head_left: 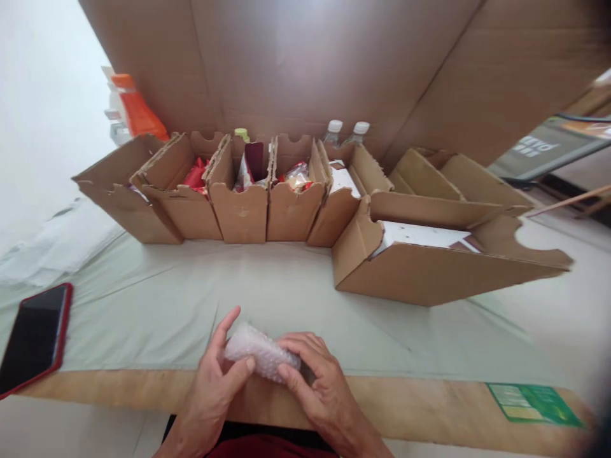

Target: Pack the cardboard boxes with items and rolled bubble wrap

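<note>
A small roll of bubble wrap (pixel 260 351) is held between my two hands above the front edge of the table. My left hand (pixel 220 375) grips its left end, thumb on the near side and index finger raised behind it. Around the right end curl the fingers of my right hand (pixel 316 375), with the thumb pressed on top. Something darker shows at the right end inside my right palm, but I cannot make out what it is. Whatever the wrap may enclose is hidden.
Several cardboard bins (pixel 243 213) stand in a row at the back, with packets inside. A larger cardboard bin (pixel 429 273) sits at right. A phone (pixel 35 337) lies at left, a green packet (pixel 532 404) at front right. Behind are an orange bottle (pixel 138 111) and clear bottles (pixel 334 131).
</note>
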`<state>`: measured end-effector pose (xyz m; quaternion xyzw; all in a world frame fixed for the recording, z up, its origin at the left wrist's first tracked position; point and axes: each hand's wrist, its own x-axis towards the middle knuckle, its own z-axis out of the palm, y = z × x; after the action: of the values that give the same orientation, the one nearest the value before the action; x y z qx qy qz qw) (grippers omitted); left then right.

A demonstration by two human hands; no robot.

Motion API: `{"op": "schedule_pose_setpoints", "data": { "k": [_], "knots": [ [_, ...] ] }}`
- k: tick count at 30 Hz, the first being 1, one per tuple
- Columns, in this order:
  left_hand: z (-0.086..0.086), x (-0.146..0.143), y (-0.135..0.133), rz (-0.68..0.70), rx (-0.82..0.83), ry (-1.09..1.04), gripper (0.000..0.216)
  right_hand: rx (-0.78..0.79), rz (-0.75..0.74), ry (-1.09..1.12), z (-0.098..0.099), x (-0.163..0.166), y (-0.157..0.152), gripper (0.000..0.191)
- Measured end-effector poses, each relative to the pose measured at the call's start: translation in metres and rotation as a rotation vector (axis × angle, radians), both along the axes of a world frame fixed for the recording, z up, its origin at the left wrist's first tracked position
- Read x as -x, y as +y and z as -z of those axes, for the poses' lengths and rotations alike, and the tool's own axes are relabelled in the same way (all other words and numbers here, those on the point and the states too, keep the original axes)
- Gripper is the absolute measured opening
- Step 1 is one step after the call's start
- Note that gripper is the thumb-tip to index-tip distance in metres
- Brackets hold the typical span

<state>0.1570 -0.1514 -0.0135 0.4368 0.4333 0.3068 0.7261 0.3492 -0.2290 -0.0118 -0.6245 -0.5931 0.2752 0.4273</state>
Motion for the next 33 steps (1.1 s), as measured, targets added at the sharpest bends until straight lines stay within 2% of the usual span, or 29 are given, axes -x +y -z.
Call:
{"op": "schedule_pose_setpoints", "data": {
  "k": [4,6,8,11,13,15,17,20,23,25,28,33],
  "knots": [
    [-0.008,-0.015,-0.003,0.109,-0.078,0.042,0.098,0.109,0.037,0.274,-0.004,-0.011,-0.016,0.05],
    [-0.01,-0.021,-0.005,0.176,-0.083,0.045,0.098,0.163,-0.005,0.393,-0.011,-0.02,-0.022,0.041],
    [-0.008,-0.028,-0.004,0.231,-0.112,-0.007,0.098,0.17,-0.01,0.396,-0.025,-0.036,-0.029,0.031],
    [-0.003,-0.038,0.007,0.257,-0.276,-0.124,0.091,0.061,0.095,0.297,-0.062,-0.08,-0.042,0.027],
    [0.002,-0.049,0.017,0.282,-0.365,-0.093,0.077,-0.064,0.226,0.248,-0.095,-0.118,-0.047,0.029],
    [0.009,-0.062,0.027,0.32,-0.377,0.002,0.068,-0.166,0.38,0.202,-0.13,-0.156,-0.041,0.036],
    [0.016,-0.077,0.034,0.343,-0.352,0.077,0.064,-0.197,0.492,0.186,-0.158,-0.186,-0.021,0.043],
    [0.023,-0.09,0.036,0.356,-0.326,0.125,0.056,0.009,0.527,0.14,-0.181,-0.216,0.019,0.048],
    [0.024,-0.09,0.037,0.366,-0.304,0.117,0.05,0.346,0.399,-0.011,-0.184,-0.234,0.05,0.051],
    [0.024,-0.088,0.037,0.373,-0.303,0.117,0.048,0.495,0.286,-0.125,-0.185,-0.242,0.061,0.044],
    [0.026,-0.086,0.037,0.396,-0.357,0.147,0.044,0.553,0.189,-0.269,-0.195,-0.241,0.072,0.029],
    [0.029,-0.087,0.035,0.415,-0.458,0.188,0.039,0.626,0.143,-0.649,-0.219,-0.21,0.11,0.019]
  ]
}}
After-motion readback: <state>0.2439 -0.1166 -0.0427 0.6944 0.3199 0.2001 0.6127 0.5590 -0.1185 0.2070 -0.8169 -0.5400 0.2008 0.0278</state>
